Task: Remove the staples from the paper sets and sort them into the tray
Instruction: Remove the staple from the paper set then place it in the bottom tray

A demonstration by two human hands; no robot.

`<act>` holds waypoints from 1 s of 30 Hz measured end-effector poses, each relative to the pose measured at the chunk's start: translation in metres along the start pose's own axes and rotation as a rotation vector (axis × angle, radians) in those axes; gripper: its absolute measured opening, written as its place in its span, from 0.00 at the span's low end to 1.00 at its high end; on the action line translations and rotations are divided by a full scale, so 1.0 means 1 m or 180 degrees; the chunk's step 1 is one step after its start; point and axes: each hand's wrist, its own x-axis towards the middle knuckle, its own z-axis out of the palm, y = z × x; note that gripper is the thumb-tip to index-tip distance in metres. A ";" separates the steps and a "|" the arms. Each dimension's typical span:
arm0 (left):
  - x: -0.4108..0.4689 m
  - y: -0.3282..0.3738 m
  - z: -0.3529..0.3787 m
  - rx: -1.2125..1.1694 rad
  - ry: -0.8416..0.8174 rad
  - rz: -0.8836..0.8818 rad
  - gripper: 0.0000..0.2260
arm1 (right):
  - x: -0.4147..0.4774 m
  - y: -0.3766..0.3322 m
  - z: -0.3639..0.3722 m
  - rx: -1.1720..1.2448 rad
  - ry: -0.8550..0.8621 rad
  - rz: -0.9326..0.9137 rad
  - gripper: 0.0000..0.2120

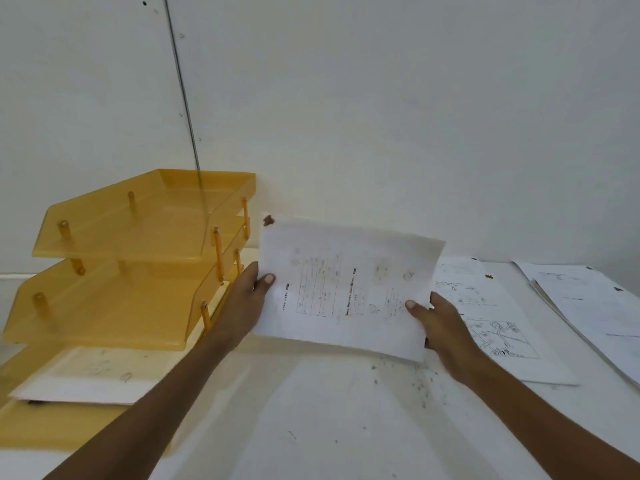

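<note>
— Hands first: what are they doing?
— Left hand (250, 295) and right hand (437, 318) each pinch one side edge of a paper sheet (346, 289), thumbs on the printed face, fingers hidden behind it. Both are closed on the sheet, which is lifted off the table (339, 420), just right of the tray (138, 258).

— What is the sheet like?
— White, thin, rectangular, held sideways, with faint table lines and small drawings. The print is blurred. A dark mark sits at its far left corner; I cannot tell what it is.

— And the tray?
— Translucent amber plastic, three stacked tiers on thin posts. The top two tiers look bare; the bottom one holds a white stack (86, 379) of sheets.

— Anything else on the table?
— A printed page (485, 320) with a line drawing lies flat to the right, partly under the right hand. Farther right, more pages (588, 303) overlap at the edge; their count is unclear. The white tabletop is scuffed with dark specks near the middle.
</note>
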 end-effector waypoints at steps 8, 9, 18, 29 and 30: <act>0.028 0.048 -0.022 0.1057 -0.1353 0.0186 0.07 | 0.000 -0.086 -0.009 -0.1399 -0.0029 -0.1106 0.36; 0.031 0.051 -0.019 0.1266 -0.1549 0.0228 0.07 | -0.001 -0.094 -0.005 -0.1562 -0.0431 -0.0918 0.36; 0.019 0.036 -0.014 0.0528 -0.1850 -0.0739 0.17 | 0.002 -0.030 0.015 -0.0548 -0.1304 0.0253 0.12; -0.040 -0.024 0.049 -0.2315 -0.0539 -0.1263 0.17 | 0.007 0.025 0.022 0.0326 -0.1355 0.0922 0.15; -0.038 -0.026 0.051 -0.2407 -0.0481 -0.1236 0.18 | 0.007 0.025 0.021 0.0349 -0.1339 0.0928 0.15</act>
